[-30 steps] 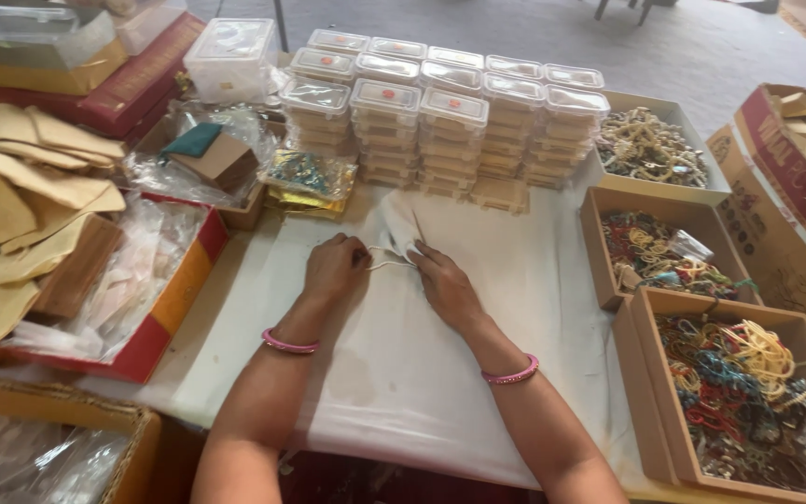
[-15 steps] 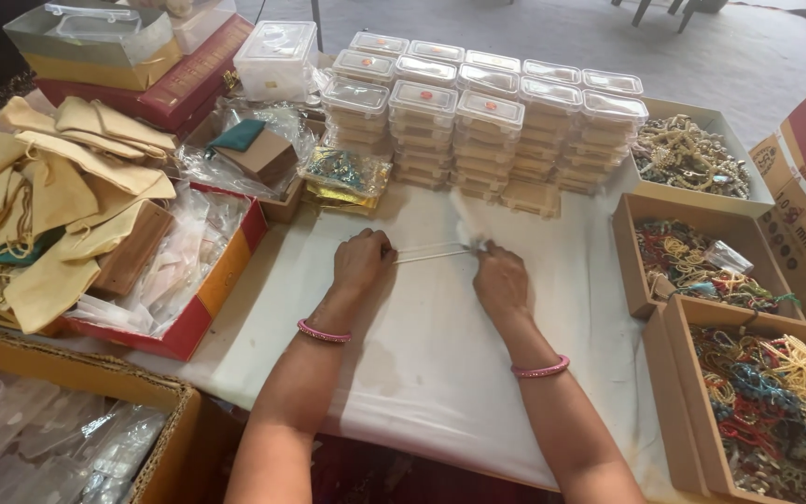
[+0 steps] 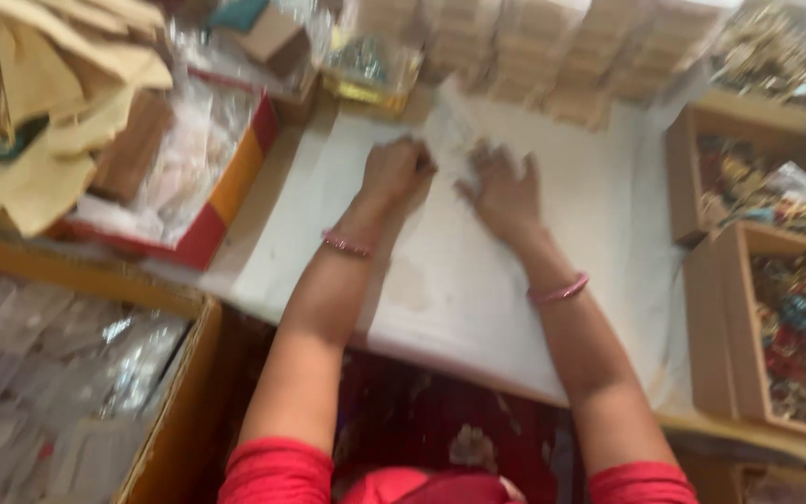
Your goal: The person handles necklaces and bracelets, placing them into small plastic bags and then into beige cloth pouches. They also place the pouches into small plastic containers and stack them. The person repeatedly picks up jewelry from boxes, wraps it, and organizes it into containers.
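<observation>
Pinching a white pouch between left hand and right hand; blurry, I can't tell grip or progress; stacked boxes beyond.

Both hands, left and right, rest mid-tabletop beside a small pouch. Stacked boxes stand behind them, cloth bags lie left, and bead trays sit right.

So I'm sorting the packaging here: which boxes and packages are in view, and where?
Red and orange box: left of the hands, holding clear packets.
Stacked clear containers: top, blurred.
Brown cardboard trays: right, holding colourful strings.
Cardboard box: lower left, holding clear packets.
</observation>
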